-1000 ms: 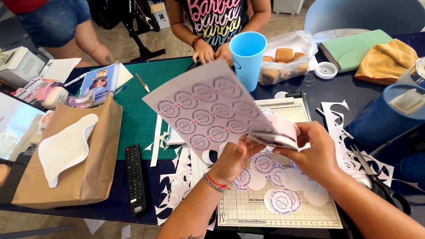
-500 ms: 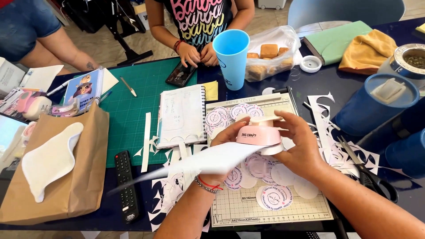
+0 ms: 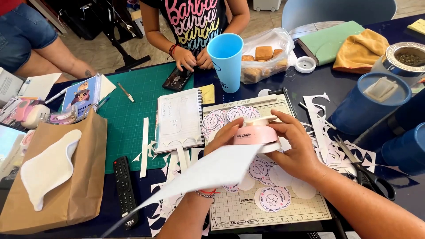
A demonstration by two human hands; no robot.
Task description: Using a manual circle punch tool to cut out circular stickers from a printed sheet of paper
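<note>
I see both hands just right of centre in the frame, closed around a pink and white paper punch (image 3: pixel 256 132). The right hand (image 3: pixel 295 148) wraps the punch from the right, fingers curled over its top. The left hand (image 3: pixel 223 138) grips its left end, and a white sheet of paper (image 3: pixel 208 172) is fed into the punch and slopes down toward the lower left. Under the hands lies a gridded paper cutter board (image 3: pixel 248 210) with round printed stickers (image 3: pixel 271 198) scattered on it. Right of the board, black-handled scissors (image 3: pixel 367 175) rest among white paper offcuts. Left of the board I see an open spiral notebook (image 3: pixel 179 119) on a green cutting mat (image 3: pixel 128 110), a black remote (image 3: pixel 125 188) and a brown paper bag (image 3: pixel 79 177). At the top centre stands a light blue cup (image 3: pixel 226 59), with a bag of biscuits (image 3: pixel 263 57) just beside it, and another person's hands (image 3: pixel 192 57) hold a phone.
</note>
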